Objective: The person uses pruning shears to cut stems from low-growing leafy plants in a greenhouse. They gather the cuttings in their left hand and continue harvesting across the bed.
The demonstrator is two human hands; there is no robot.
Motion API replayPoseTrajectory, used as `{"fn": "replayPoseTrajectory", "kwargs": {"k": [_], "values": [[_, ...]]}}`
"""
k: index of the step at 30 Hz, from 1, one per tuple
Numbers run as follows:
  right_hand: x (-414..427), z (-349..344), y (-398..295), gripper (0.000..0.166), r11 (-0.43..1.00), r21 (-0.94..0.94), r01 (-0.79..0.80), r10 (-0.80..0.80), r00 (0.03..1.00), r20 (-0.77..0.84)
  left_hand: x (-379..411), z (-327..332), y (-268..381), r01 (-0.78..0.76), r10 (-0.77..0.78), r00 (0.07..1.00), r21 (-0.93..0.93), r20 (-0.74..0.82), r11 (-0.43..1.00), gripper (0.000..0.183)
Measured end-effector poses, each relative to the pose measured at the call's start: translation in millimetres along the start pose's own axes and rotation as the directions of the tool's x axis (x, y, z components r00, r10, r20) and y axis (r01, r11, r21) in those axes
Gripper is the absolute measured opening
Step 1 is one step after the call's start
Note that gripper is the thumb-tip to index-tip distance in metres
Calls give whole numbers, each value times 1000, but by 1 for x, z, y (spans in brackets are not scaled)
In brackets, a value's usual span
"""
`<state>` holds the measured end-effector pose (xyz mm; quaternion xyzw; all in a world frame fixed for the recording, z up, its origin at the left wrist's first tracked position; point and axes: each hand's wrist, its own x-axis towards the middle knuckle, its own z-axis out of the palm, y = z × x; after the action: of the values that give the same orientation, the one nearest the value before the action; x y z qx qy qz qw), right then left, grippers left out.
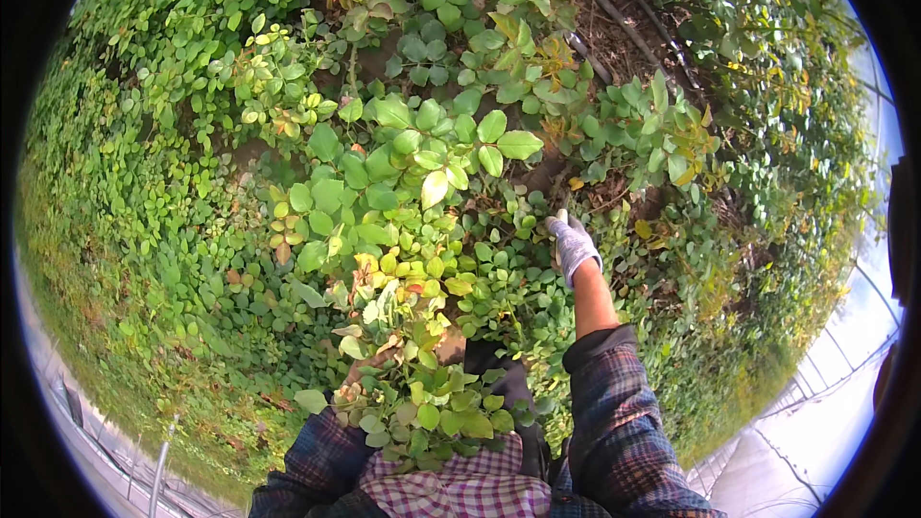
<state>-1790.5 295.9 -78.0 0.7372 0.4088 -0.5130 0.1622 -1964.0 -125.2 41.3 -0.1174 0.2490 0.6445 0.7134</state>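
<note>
My right hand (572,244), in a light grey work glove, reaches down into the low leaves of rose bushes (496,288). Its fingertips are partly lost among stems, and I cannot tell whether they grip anything. My left forearm (370,367) bends across in front of me, but leaves cover the left hand. A clump of leafy rose stems (432,403), some leaves yellowed or dry, lies over that arm and against my checked shirt (460,482). Taller shoots with broad green leaves (403,158) rise just ahead.
Dense foliage (144,230) spreads over the left side, with more bushes (777,158) at right. Dark pipes (626,29) run along brown, litter-covered ground at the upper right. A metal post (162,460) stands at lower left. Pale sheeting on a frame (813,403) shows at lower right.
</note>
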Motion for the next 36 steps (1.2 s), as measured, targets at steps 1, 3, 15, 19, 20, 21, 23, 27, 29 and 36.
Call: {"fn": "replayPoseTrajectory", "kwargs": {"k": [1, 3, 15, 19, 20, 21, 23, 27, 29, 36], "values": [[-1, 5, -1, 81, 995, -70, 65, -70, 996, -61, -1, -1, 4, 0, 0, 1000, -3, -5, 1000, 59], [-5, 12, -2, 74, 980, -191, 48, -81, 982, -170, -2, -4, 11, -2, 2, 1000, -5, -5, 1000, 59], [3, 27, -39, 63, 858, -474, -199, 73, 960, -270, -6, -8, 25, -13, 14, 1000, -28, 18, 1000, 60], [1, 26, -59, 68, 737, -625, -256, 164, 965, -203, -8, -9, 22, -23, 23, 1000, -37, 17, 999, 61], [1, 25, -60, 69, 708, -658, -258, 189, 966, -176, -9, -8, 21, -26, 26, 999, -39, 18, 999, 61], [-2, 27, -61, 71, 691, -684, -235, 151, 972, -181, -9, -8, 21, -27, 27, 1000, -41, 15, 999, 61], [-1, 26, -71, 70, 657, -709, -256, 178, 967, -184, -9, -8, 19, -32, 33, 999, -44, 15, 999, 61], [2, 21, -72, 64, 723, -642, -255, 212, 966, -146, -7, -9, 19, -34, 35, 999, -46, 16, 998, 61], [1, 18, -73, 65, 774, -582, -250, 244, 966, -90, -6, -10, 19, -36, 37, 999, -47, 17, 998, 61], [-17, 20, -46, 70, 902, -433, 5, 14, 999, 40, -8, -13, 23, -30, 31, 999, -49, 16, 998, 62]]}}
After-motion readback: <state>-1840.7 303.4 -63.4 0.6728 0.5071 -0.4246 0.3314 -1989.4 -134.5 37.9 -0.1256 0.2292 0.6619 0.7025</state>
